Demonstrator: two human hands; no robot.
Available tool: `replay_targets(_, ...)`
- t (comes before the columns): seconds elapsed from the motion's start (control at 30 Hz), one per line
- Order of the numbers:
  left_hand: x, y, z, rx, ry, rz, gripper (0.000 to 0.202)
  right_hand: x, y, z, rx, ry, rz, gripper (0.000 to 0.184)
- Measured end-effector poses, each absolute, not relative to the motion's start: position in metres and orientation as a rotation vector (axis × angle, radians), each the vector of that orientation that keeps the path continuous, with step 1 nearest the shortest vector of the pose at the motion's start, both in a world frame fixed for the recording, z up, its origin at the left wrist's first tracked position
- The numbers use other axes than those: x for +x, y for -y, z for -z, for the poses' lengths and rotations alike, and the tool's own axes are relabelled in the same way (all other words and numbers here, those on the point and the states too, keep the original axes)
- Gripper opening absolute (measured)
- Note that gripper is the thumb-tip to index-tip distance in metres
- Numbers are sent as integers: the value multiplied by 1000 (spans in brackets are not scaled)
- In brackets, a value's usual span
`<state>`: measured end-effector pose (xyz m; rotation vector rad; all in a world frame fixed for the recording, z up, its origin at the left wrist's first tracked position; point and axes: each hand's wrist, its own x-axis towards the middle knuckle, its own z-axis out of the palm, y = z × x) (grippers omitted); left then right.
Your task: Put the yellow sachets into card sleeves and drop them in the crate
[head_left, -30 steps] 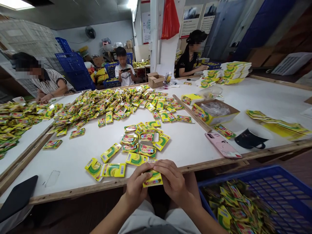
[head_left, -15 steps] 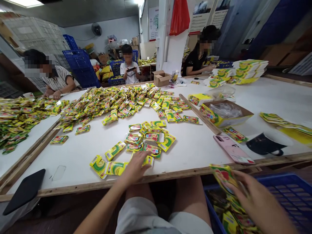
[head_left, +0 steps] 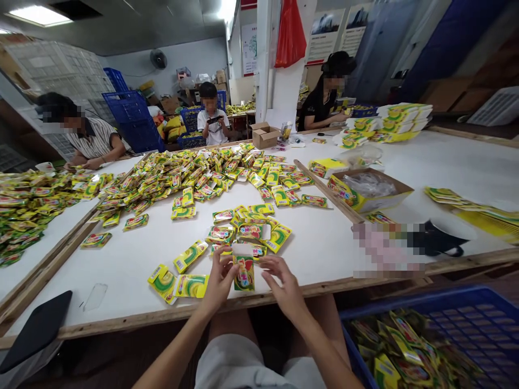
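Observation:
My left hand (head_left: 219, 283) pinches a yellow and green packet (head_left: 244, 272) that stands upright near the front edge of the white table (head_left: 324, 243). My right hand (head_left: 284, 283) hovers just right of that packet, fingers spread and holding nothing. Behind the packet lies a small cluster of the same packets (head_left: 249, 229). Two more packets (head_left: 178, 283) lie flat to the left of my left hand.
A big heap of packets (head_left: 182, 175) covers the table's middle and another heap (head_left: 28, 202) lies at the left. A blue crate (head_left: 446, 346) of packets stands at my lower right. An open cardboard box (head_left: 371, 189), a black cup (head_left: 436, 240) and three seated people are around.
My right hand came back from the blue crate, where it let go of a packet, to the table's front edge. My left hand picked a packet off the table and stood it up.

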<state>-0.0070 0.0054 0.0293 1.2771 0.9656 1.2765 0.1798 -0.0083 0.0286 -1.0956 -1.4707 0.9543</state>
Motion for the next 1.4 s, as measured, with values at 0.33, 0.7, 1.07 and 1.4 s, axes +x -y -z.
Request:
replay_targets(0.33,-17,-12,-11,1448,-1089,-1135,25,157,-35,-19,-1046,1722,-1070,13)
replay_targets(0.7,-8,-11,-18,1538,-1178,-1264,18,157,-37,-23,-956,1722,-983,11)
replay_targets(1.07,-1,-22,-23,1384,-1322,-1310,19,153,-46,-34,-1109,1698,-955,15)
replay_targets(1.4,-10,-6,-26,1600,-1118,-1215,19,160,-16,-31,-1039,1605,-1062,14)
